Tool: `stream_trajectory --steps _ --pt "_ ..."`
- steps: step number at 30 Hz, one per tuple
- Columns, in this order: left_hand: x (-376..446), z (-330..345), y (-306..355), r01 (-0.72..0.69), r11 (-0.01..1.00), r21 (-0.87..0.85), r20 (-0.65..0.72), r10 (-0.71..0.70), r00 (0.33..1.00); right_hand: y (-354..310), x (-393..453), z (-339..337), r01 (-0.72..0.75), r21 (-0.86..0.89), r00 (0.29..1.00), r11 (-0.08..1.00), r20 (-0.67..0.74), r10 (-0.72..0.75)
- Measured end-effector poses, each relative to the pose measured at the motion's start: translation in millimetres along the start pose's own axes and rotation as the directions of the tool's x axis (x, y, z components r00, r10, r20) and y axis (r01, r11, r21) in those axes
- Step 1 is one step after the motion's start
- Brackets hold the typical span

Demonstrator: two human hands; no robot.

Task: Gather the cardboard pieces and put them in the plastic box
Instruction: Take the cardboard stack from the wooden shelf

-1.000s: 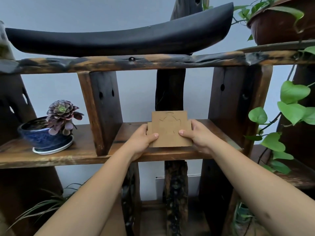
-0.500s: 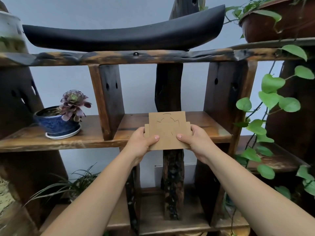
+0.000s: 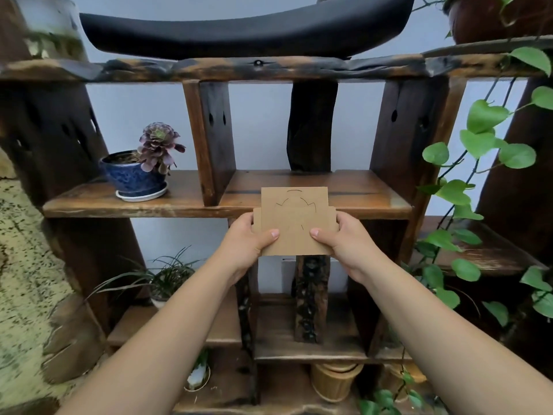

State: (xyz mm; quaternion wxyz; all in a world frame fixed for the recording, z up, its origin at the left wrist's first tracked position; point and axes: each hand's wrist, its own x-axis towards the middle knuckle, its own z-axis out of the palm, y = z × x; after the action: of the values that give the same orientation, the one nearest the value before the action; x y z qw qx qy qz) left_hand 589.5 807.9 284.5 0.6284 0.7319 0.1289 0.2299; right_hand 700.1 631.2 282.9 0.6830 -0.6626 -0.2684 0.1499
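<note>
I hold a small stack of brown cardboard pieces [image 3: 294, 218] flat in front of me, just off the front edge of the middle wooden shelf [image 3: 365, 199]. The top piece has curved cut lines in it. My left hand [image 3: 248, 242] grips the stack's left edge, thumb on top. On the right edge my right hand [image 3: 341, 241] does the same. No plastic box is in view.
A dark rustic wooden shelf unit fills the view. A blue pot with a purple succulent [image 3: 140, 172] stands on the middle shelf at left. A black curved object [image 3: 239, 31] lies on the top board. Trailing green vines [image 3: 478, 151] hang at right. Small potted plants stand lower down.
Both hands have drawn the cardboard stack off the middle shelf toward me and lower. The camera has pulled back and tilted down, showing the lower shelves.
</note>
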Motion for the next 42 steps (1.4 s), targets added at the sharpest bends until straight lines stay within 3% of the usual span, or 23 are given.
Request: stream_trajectory --steps 7,15,25,34,42 --pt "-52.5 -35.9 -18.1 0.120 0.991 0.058 -0.173 -0.109 0.979 27.6 -10.4 47.9 -0.036 -0.095 0.992 0.995 0.115 0.047" --pt "-129.4 -110.3 -36.4 0.246 0.952 0.180 -0.418 -0.152 0.896 53.2 -33.9 146.0 -0.089 -0.094 0.941 0.992 0.320 0.115" --pt "-258.8 -203.2 -39.7 0.296 0.955 0.023 -0.642 -0.212 0.736 42.1 -109.4 280.4 -0.047 -0.127 0.817 0.991 0.565 0.111" --pt "-444.1 -288.4 -33.4 0.391 0.920 -0.008 -0.833 -0.222 0.506 32.8 -247.9 421.2 -0.034 -0.120 0.647 0.992 0.754 0.114" --pt "-622.7 -330.2 -31.0 0.434 0.889 -0.146 -0.949 -0.250 0.193 27.9 -394.9 533.4 0.013 -0.130 0.374 0.991 0.920 0.116"
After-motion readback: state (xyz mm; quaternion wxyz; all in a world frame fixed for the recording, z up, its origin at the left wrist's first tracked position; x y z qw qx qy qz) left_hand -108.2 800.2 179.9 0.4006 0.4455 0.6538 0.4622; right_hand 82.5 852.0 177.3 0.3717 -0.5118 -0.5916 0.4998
